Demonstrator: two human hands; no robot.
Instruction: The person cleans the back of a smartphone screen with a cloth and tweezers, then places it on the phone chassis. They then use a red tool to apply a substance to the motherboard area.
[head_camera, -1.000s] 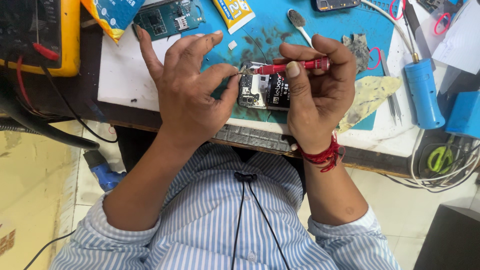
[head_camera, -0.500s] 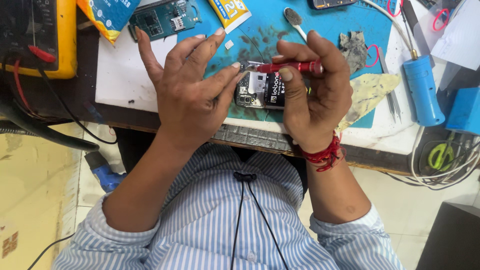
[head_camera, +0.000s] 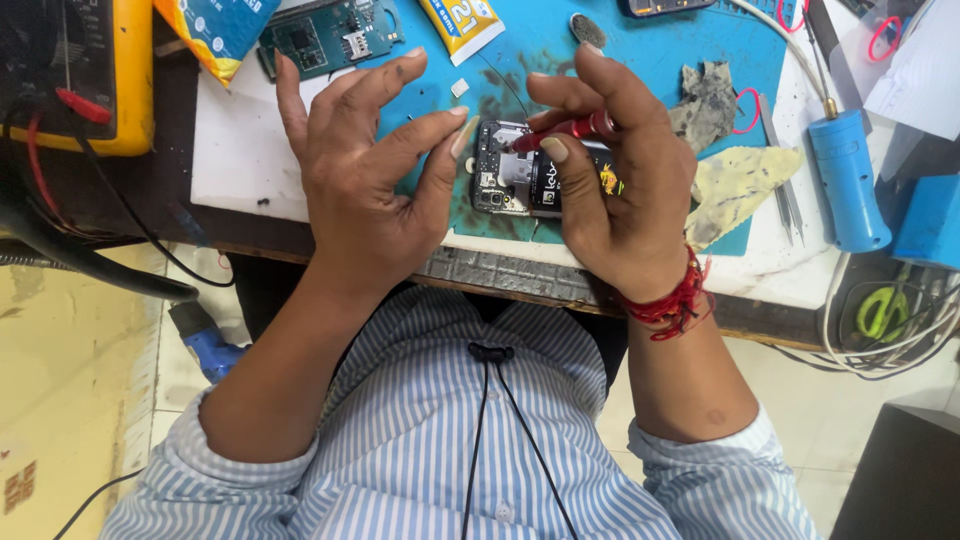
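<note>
Red-handled and slim, a small screwdriver (head_camera: 565, 128) is being pinched between the thumb and fingers of the right hand (head_camera: 610, 190), its tip resting on the opened black phone with bare circuitry (head_camera: 520, 180) lying just under those fingertips. Beside it, the left hand (head_camera: 365, 170) is holding nothing, fingers spread and its fingertip (head_camera: 462, 135) nearly touching the phone's edge. Judging by this, a screw is being worked; steadying the phone seems called for. Beyond the fingers, a blue work mat (head_camera: 520, 50) and a green circuit board (head_camera: 325, 35) are lying.
</note>
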